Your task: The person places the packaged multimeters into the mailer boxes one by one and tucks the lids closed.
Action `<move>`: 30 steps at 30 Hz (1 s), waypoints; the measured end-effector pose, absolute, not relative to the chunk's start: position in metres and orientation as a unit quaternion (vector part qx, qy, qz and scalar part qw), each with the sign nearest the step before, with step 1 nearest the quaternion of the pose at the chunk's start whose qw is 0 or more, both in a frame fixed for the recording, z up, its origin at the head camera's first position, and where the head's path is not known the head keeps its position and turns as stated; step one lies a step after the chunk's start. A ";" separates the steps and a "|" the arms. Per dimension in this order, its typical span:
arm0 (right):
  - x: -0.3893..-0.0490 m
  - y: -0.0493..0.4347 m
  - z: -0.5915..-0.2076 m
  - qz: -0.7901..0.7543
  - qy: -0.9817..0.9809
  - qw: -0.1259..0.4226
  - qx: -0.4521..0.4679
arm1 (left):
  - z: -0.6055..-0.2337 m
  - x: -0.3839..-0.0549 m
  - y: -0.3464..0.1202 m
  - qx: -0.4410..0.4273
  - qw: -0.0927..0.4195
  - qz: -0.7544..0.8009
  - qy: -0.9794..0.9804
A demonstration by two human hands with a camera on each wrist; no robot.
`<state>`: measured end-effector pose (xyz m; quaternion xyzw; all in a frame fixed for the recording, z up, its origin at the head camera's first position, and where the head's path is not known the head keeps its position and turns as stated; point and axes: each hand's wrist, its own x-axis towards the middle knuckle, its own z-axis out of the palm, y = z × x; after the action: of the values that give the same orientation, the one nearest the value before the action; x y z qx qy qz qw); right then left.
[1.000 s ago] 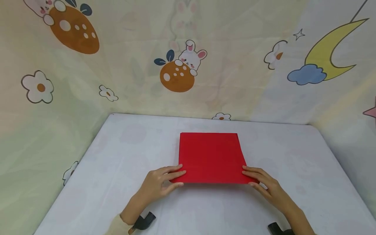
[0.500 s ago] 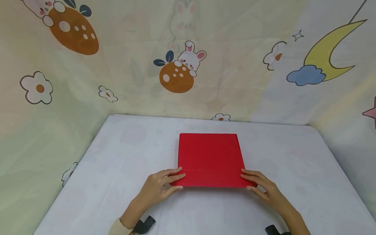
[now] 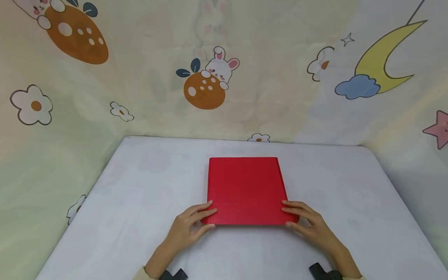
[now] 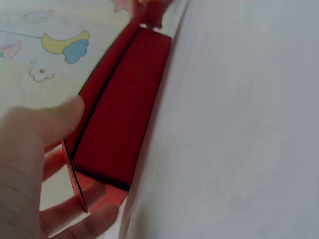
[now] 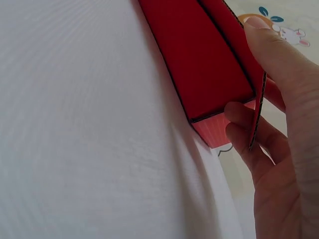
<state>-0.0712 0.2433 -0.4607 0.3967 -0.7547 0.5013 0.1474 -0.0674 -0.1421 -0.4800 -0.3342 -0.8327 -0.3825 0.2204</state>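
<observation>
A red cardboard box [image 3: 246, 186] stands on the white table, its broad lid facing up. At the lid's near left corner my left hand [image 3: 185, 227] grips, fingers over the top and side, thumb at the front edge. My right hand [image 3: 313, 225] holds the near right corner in a matching way. In the left wrist view the box's front wall [image 4: 122, 109] shows below the lid's front flap, and a side tab sticks out by the fingers. The right wrist view shows another tab [image 5: 258, 112] outside the box, between thumb and fingers. The box's inside is hidden.
The white-covered table [image 3: 157, 171] spreads around the box on all sides. Behind it and at both sides hangs a printed cloth [image 3: 150, 50] with rabbits, flowers and a moon. A black wrist mount [image 3: 323, 272] sits near the right wrist.
The lid's near edge has come down and slightly toward me, with both hands moving along on its corners. The whole head view has shifted a little.
</observation>
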 end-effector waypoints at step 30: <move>-0.072 0.249 -0.493 0.582 -0.733 0.126 0.329 | -0.493 -0.065 -0.142 -0.273 0.168 -0.487 -0.812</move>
<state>-0.0724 0.2493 -0.4934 0.3295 -0.7329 0.5817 0.1261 -0.0647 -0.1420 -0.4932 -0.2726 -0.8125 -0.4871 0.1680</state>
